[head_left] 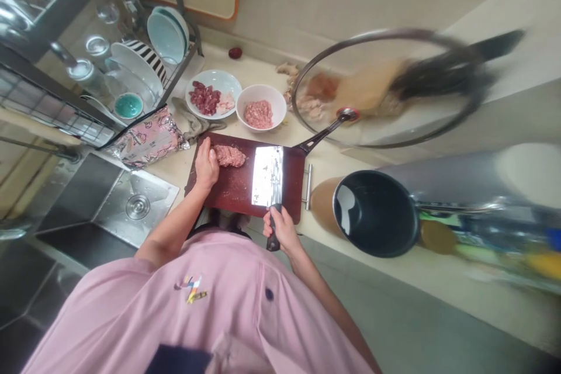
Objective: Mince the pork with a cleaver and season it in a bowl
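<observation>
Centrally, I see a dark red cutting board (232,187) on the pale counter (175,166), with a lump of minced meat (228,156) at its far left part. My left hand (205,165) rests on the board with the fingers curled loosely against the near-left side of the meat, touching it. My right hand (283,229) sits at the near edge of the board, its fingers wrapped tightly around the dark handle of a cleaver (266,176); the broad blade lies flat on the board, just right of the meat and apart from it. Beyond the board stand a white bowl (261,106) of minced meat and, to its left, a pale blue plate (213,93) of dark red meat pieces. To the right, a black pan (375,213) rests near the board, and a glass lid (385,87) leans farther back. At left I note a steel sink (131,204), a pink patterned bag (149,139) and a dish rack (131,64) with plates and glasses.
</observation>
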`<control>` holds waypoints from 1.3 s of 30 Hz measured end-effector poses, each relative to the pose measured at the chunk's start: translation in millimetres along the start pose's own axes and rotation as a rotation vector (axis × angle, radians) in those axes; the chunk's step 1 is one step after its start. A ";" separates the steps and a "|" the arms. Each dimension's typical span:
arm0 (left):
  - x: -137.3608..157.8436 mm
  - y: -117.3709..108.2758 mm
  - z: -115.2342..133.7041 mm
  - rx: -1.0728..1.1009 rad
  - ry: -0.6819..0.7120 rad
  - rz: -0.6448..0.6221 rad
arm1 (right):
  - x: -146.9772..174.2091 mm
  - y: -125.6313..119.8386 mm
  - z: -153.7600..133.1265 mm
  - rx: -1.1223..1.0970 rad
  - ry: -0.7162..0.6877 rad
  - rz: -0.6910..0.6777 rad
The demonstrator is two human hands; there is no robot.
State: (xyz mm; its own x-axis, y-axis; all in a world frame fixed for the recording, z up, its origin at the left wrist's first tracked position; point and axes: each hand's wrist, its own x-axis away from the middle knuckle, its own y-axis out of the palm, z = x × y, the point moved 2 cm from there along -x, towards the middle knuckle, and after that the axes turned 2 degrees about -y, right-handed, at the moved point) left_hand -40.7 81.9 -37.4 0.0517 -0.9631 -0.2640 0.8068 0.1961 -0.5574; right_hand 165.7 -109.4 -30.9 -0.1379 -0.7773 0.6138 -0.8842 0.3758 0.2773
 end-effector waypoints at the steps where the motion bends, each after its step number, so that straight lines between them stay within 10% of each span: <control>1: -0.9 3.2 0.6 0.003 0.004 -0.005 | -1.8 7.7 1.4 0.003 0.005 -0.012; 14: 0.0 -0.7 1.9 0.127 -0.038 0.085 | -20.9 87.9 4.2 0.059 0.124 -0.345; 19: -15.1 8.1 55.9 0.286 0.071 0.075 | -5.7 71.4 -34.8 -0.007 0.059 -0.305; 25: -72.3 75.4 126.4 0.221 0.469 -0.112 | -25.4 50.7 -109.2 0.052 -0.168 -0.130; 39: -131.5 138.0 102.9 0.063 0.288 -0.078 | -61.7 33.4 -138.6 0.122 -0.252 -0.027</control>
State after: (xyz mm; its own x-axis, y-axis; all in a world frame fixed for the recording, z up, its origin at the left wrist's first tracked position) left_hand 124.3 216.7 1.3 -0.1740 -0.8813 -0.4394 0.8368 0.1028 -0.5377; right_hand 206.6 21.0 42.9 -0.2066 -0.8931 0.3996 -0.9342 0.3015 0.1909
